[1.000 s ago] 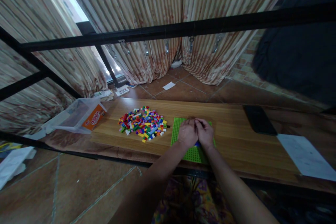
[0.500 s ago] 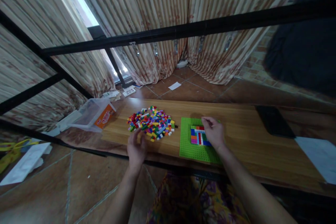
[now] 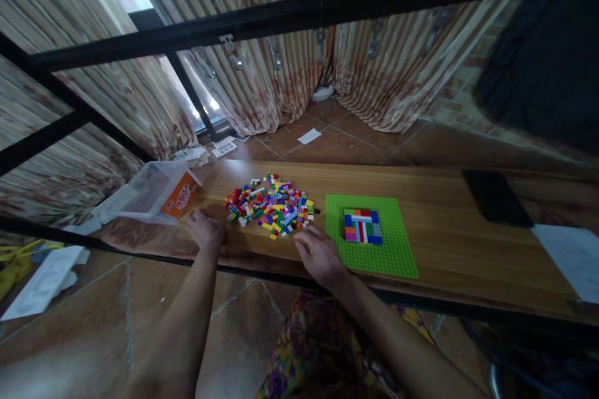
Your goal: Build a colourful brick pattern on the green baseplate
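Observation:
A heap of small coloured bricks (image 3: 270,204) lies on the wooden table (image 3: 435,224). To its right is a green baseplate (image 3: 374,252) with a small flat patch of mixed-colour bricks (image 3: 362,225) pressed onto it. My left hand (image 3: 206,229) rests on the table just left of the heap, fingers curled; whether it holds anything is hidden. My right hand (image 3: 318,254) lies near the table's front edge between heap and baseplate, fingers stretched toward the heap, holding nothing.
A clear plastic tub with an orange label (image 3: 156,193) lies tipped at the table's left end. A black phone (image 3: 496,197) and a white sheet (image 3: 568,252) sit at the right. Black metal bars (image 3: 281,15) cross overhead. Striped curtains hang behind.
Both hands left the baseplate, where they were pressed together. The left went to the heap's left side, the right to the heap's near right edge. The brick patch now shows.

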A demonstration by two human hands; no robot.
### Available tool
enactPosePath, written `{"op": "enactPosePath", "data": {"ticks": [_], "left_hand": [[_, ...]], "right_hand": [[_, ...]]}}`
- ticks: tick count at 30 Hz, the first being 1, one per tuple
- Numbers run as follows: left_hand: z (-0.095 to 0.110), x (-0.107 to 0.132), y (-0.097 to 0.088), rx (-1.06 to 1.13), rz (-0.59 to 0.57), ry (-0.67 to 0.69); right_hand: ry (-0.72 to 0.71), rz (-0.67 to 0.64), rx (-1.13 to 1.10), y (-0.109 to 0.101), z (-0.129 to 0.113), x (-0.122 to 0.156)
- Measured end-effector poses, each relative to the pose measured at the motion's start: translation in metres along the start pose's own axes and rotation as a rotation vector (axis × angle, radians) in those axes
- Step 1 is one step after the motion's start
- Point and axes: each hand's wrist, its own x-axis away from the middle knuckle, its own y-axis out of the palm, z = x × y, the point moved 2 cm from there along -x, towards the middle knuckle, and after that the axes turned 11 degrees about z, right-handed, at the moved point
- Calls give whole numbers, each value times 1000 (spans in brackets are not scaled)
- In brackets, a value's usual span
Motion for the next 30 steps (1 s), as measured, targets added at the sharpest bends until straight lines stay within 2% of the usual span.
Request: {"op": "enactPosePath", "data": {"ticks": [6, 11, 22, 30], "left_hand": [[-1, -5, 17, -100, 2, 44], [2, -1, 16, -127, 15, 51], [5, 1, 16, -148, 54, 24], [4, 1, 17, -129, 64, 18]], "right_hand": [[1, -103, 183, 26, -4, -21], [-39, -75, 270, 39, -1, -22], [-107, 38, 229, 37, 12, -18], [-126, -16, 201, 37, 13, -18]]}}
